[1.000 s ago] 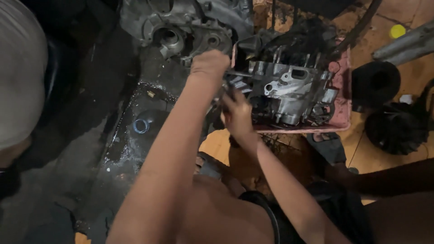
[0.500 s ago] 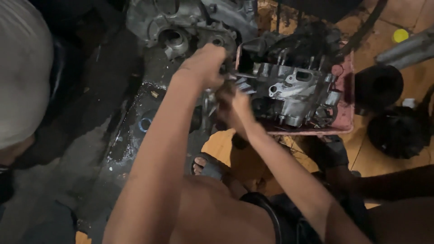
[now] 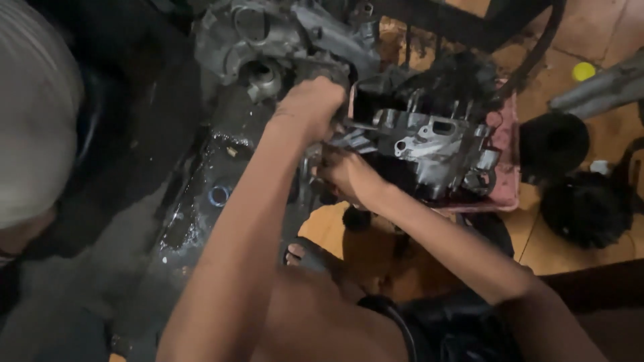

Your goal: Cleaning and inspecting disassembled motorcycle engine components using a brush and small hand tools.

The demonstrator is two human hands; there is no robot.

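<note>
A grey, oily metal engine part (image 3: 436,144) with fins and ports lies in a pink tray (image 3: 506,194) on the floor. My left hand (image 3: 312,100) is closed in a fist at the part's upper left corner, by the tray's edge. Just below it, my right hand (image 3: 345,171) grips the part's finned left side. Both hands are smeared with dark grease. What exactly sits inside the left fist is hidden.
A larger grey engine casing (image 3: 268,47) lies beyond the hands on a dark, wet floor. Two black round parts (image 3: 583,208) and a yellow cap (image 3: 583,70) sit right of the tray. Another person's covered head (image 3: 33,114) is at the left. My foot (image 3: 295,255) rests below.
Both hands stay closed on the engine part's left side. The right hand has shifted slightly along the fins, and the view has drifted a little.
</note>
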